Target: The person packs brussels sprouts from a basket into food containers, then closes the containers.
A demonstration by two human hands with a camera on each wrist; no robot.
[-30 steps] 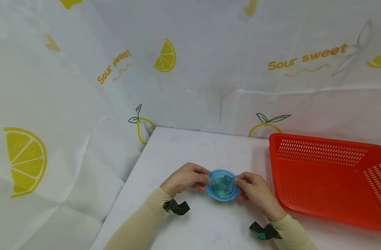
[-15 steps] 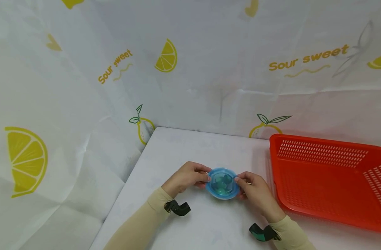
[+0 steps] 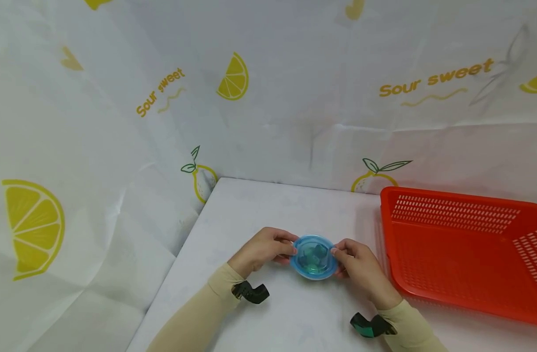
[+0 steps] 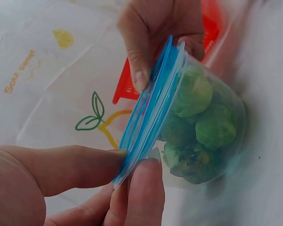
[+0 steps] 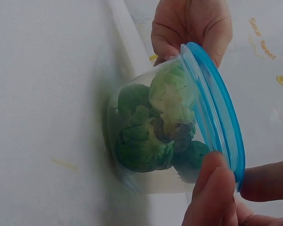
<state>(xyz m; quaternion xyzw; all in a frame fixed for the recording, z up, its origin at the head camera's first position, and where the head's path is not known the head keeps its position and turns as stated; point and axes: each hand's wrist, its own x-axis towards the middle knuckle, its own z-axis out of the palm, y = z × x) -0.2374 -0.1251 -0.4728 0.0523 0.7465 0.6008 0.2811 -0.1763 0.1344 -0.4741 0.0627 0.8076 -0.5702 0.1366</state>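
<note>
A round clear plastic container [image 5: 132,165] with a blue-rimmed lid [image 3: 314,237] sits between my two hands over the white table. Through its wall several Brussels sprouts [image 4: 216,126] show, green with some brown patches. My left hand [image 3: 266,250] pinches the left edge of the lid, thumb on top and fingers under the rim. On the opposite edge, my right hand [image 3: 363,268] pinches in the same way, its thumb on the lid. In the left wrist view the lid [image 4: 153,110] lies over the container's rim.
A red plastic basket [image 3: 453,264] with slotted sides stands to the right of my right hand. White cloth printed with lemons [image 3: 233,78] hangs behind and to the left of the table [image 3: 268,205]. Dark wrist mounts [image 3: 251,292] stick out from both sleeves.
The container and both hands have shifted very slightly away from me; the sprouts inside look rearranged compared with a second ago. Both hands keep their grip on the lid's edges.
</note>
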